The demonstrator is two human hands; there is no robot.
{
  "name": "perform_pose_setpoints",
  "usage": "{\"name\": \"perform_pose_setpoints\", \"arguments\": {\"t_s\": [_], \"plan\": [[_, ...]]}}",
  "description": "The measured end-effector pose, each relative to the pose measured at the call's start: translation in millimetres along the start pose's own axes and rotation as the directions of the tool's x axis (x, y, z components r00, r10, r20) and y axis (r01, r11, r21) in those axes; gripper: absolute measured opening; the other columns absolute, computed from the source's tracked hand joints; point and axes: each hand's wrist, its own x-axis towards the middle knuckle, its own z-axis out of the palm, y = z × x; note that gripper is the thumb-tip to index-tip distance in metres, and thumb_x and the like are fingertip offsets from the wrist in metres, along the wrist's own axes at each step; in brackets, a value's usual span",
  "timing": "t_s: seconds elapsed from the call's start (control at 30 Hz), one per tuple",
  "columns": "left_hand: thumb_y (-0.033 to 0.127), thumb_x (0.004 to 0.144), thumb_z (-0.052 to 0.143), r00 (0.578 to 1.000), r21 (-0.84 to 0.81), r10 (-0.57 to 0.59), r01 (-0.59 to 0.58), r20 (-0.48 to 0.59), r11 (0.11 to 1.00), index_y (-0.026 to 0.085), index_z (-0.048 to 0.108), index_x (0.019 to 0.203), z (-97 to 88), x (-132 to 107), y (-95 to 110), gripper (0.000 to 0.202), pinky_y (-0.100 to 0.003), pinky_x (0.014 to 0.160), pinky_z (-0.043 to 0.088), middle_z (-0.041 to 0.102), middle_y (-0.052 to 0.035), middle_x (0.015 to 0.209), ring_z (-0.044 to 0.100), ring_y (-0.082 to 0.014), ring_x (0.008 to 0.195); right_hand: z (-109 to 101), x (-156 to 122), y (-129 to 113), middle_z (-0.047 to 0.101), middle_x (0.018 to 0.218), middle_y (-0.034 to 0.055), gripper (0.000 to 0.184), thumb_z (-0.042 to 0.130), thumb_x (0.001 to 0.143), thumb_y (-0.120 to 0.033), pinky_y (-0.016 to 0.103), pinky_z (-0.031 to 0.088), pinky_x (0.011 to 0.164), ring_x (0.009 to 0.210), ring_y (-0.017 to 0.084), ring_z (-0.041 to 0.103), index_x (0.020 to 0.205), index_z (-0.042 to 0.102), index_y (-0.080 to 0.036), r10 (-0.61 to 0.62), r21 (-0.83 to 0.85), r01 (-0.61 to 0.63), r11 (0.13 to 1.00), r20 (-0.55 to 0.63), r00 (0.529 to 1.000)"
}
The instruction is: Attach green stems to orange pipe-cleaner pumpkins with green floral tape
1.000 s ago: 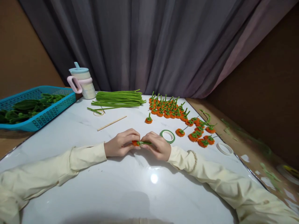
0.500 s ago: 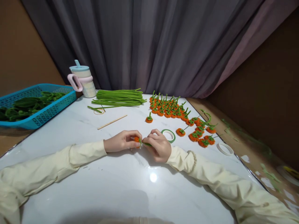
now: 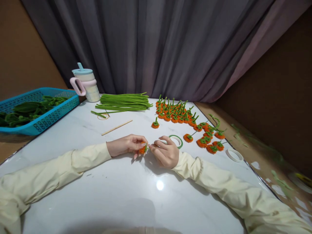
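Note:
Between the fingertips of my left hand [image 3: 129, 144] is a small orange pipe-cleaner pumpkin [image 3: 142, 149], turned on its side with its green top facing right. My right hand [image 3: 165, 152] is close beside it, thumb and forefinger pinched together at the green end. Whatever lies in that pinch is too small to make out. Just behind my right hand, and partly covered by it, lies a roll of green tape [image 3: 179, 140]. One similar pumpkin [image 3: 155, 124] stands alone farther back, its green stem pointing up.
Many more orange pumpkins [image 3: 174, 118] cluster at the back right. Green pipe cleaners [image 3: 124, 102] lie bundled at the back, with a wooden stick [image 3: 117, 127] in front. A tumbler [image 3: 91, 87] and a blue basket [image 3: 36, 128] of green leaves stand left. A white ring [image 3: 234, 155] lies right.
My left hand has shifted its grip, some fingers now hanging lower, and the pumpkin has turned slightly. My right fingers have lifted and moved to a pinch at its green end.

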Motion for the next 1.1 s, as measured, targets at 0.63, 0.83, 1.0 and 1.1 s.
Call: {"name": "perform_pose_setpoints", "arguments": {"t_s": [0.63,0.83,1.0,1.1], "plan": [[0.011,0.077,0.056,0.933,-0.651,-0.331,0.341,0.145,0.678,0.01,0.055,0.08,1.2,2.7,-0.1,0.004,-0.016,0.048,0.036,0.043,-0.0023,0.067,0.041,-0.008,0.052,-6.5,-11.3,1.8,0.067,0.081,0.0072,0.03,0.034,0.089,-0.009,0.037,0.041,0.08,0.085,0.018,0.059,0.11,0.054,-0.015,-0.02,-0.072,0.032,0.997,0.159,0.987],[0.011,0.079,0.053,0.924,-0.677,-0.354,0.355,0.147,0.645,0.011,0.054,0.082,0.9,3.3,0.2,0.003,-0.016,0.046,0.035,0.04,0.0001,0.064,0.041,-0.0081,0.051,-4.4,-10.5,6.7,0.066,0.075,0.0056,0.028,0.035,0.088,-0.009,0.036,0.04,0.077,0.08,0.018,0.06,0.107,0.055,-0.015,-0.071,-0.012,0.074,0.997,0.142,0.987],[0.018,0.082,0.05,0.938,-0.612,-0.331,0.323,0.105,0.722,0.009,0.055,0.079,3.2,4.9,2.1,0.01,-0.016,0.046,0.035,0.044,-0.0024,0.063,0.041,-0.0086,0.051,-0.7,-7.0,9.8,0.063,0.065,0.0026,0.024,0.036,0.085,-0.009,0.037,0.038,0.078,0.07,0.016,0.058,0.097,0.056,-0.015,-0.082,-0.017,0.083,0.996,0.065,0.995],[0.021,0.081,0.053,0.946,-0.557,-0.307,0.311,0.105,0.77,0.008,0.056,0.075,3.9,5.8,2.5,0.015,-0.018,0.047,0.035,0.046,-0.0039,0.063,0.041,-0.0094,0.052,-0.4,-5.0,6.3,0.059,0.059,0.0013,0.02,0.039,0.083,-0.008,0.037,0.037,0.078,0.067,0.016,0.057,0.095,0.054,-0.014,-0.001,0.103,-0.003,0.995,0.045,0.999]]}}
